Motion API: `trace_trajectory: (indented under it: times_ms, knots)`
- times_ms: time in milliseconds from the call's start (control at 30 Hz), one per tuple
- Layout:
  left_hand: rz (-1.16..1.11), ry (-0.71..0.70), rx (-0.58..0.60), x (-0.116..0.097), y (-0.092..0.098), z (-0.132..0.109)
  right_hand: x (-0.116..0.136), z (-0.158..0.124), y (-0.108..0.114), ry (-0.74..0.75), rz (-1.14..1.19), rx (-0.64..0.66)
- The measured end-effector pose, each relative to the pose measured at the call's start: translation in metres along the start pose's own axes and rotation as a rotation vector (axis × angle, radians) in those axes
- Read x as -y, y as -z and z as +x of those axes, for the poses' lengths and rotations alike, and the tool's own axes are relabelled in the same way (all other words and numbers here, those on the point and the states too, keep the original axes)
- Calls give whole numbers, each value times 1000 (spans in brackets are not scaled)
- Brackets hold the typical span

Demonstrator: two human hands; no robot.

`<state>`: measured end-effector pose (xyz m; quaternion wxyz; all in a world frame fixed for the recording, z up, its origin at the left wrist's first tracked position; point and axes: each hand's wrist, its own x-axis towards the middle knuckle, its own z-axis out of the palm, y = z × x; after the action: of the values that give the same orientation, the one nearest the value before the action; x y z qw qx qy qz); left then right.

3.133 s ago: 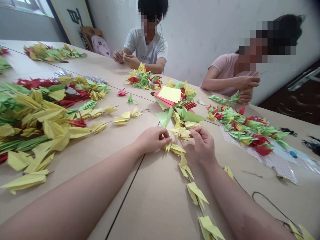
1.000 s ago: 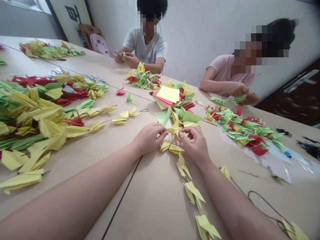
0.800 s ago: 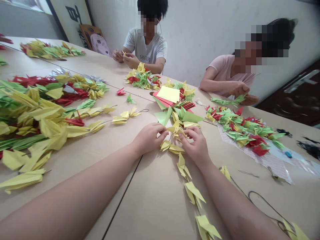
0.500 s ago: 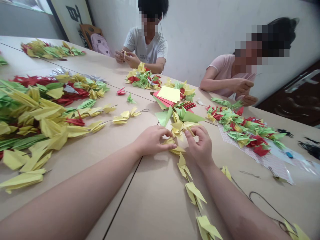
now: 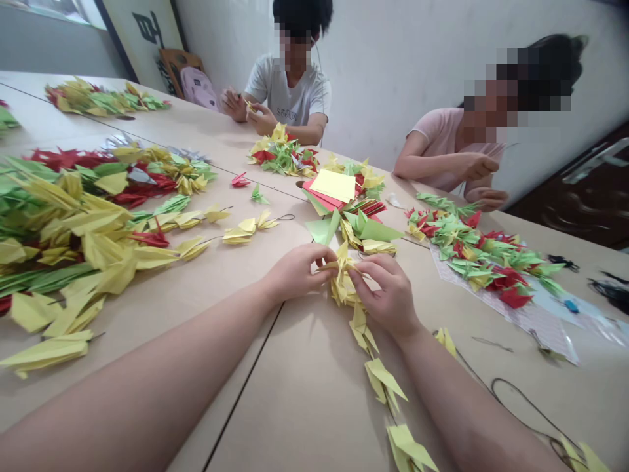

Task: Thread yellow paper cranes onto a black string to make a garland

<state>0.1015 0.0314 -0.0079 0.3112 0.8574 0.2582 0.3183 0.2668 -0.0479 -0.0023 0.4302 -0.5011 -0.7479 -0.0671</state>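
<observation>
A yellow paper crane (image 5: 343,259) is pinched between both my hands, one wing on each side. My left hand (image 5: 302,270) grips its left wing between thumb and fingers. On the right wing, my right hand (image 5: 388,292) is closed with thumb and fingertips. Just below sit more yellow folded cranes (image 5: 344,288), partly hidden by my hands. From there a dark cord threaded with spaced yellow cranes (image 5: 383,383) runs down toward me, beside my right forearm. Beyond my hands lie green folded pieces (image 5: 376,229) and a stack of square paper (image 5: 333,185) with a yellow sheet on top.
A big heap of yellow, green and red cranes (image 5: 98,229) spreads on the left. Strings of mixed cranes (image 5: 486,249) lie at right, near loose dark cord (image 5: 521,400). Two people sit across the table (image 5: 275,367), a person in white (image 5: 289,92) and one in pink (image 5: 437,137).
My hands have gone from the cord and crane to holding a crane by both wings, which now stand spread. My right hand has shifted slightly left and down.
</observation>
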Motion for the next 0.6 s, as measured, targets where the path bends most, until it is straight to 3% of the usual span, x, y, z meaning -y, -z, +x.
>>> trace_trajectory:
  times_ms: [100, 233, 300, 467, 600]
  knots:
    - [27, 26, -16, -1, 0, 1, -3, 0, 1, -99, 124, 21]
    - [10, 19, -48, 0, 0, 0, -12, 0, 2, -285, 234, -79]
    - [-21, 8, -43, 1, -1, 0, -14, 0, 1, -279, 224, -48]
    - [-84, 31, -11, 1, -1, -2, -10, 0, -3, -197, 198, 200]
    - [-90, 60, 27, -1, 0, -3, -13, -1, -6, -230, 154, 188]
